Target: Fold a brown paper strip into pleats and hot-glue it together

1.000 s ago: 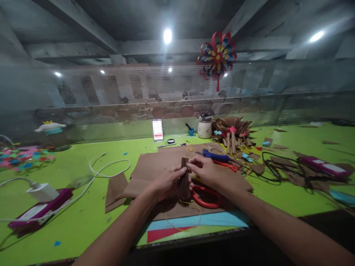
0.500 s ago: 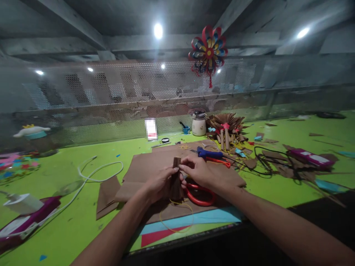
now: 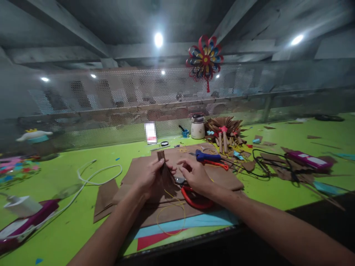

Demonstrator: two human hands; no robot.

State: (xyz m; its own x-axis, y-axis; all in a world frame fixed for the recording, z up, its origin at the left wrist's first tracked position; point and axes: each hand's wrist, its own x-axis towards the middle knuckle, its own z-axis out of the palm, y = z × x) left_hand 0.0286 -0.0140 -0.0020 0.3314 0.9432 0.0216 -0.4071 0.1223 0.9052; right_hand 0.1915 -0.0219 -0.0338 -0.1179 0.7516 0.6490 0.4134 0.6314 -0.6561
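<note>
My left hand grips a bundle of pleated brown paper, tilted with its top leaning left. A yellow thread trails from the bundle's lower end and loops over the sheets below. Apart from the bundle, my right hand hovers just to its right, thumb and forefinger curved with a gap between them. Beneath that hand lie red-handled scissors, partly covered by it. Brown paper sheets spread under both hands, over a light blue strip and a red piece.
A blue glue gun and an orange-handled tool lie beyond my right hand. Behind stand a lidded jar and folded paper fans. A white cable curls at left; a black cord and purple power strip lie right.
My left hand has moved left with the pleated bundle, tilting it. My right hand has let go of the bundle and its fingers have parted. The view has shifted slightly.
</note>
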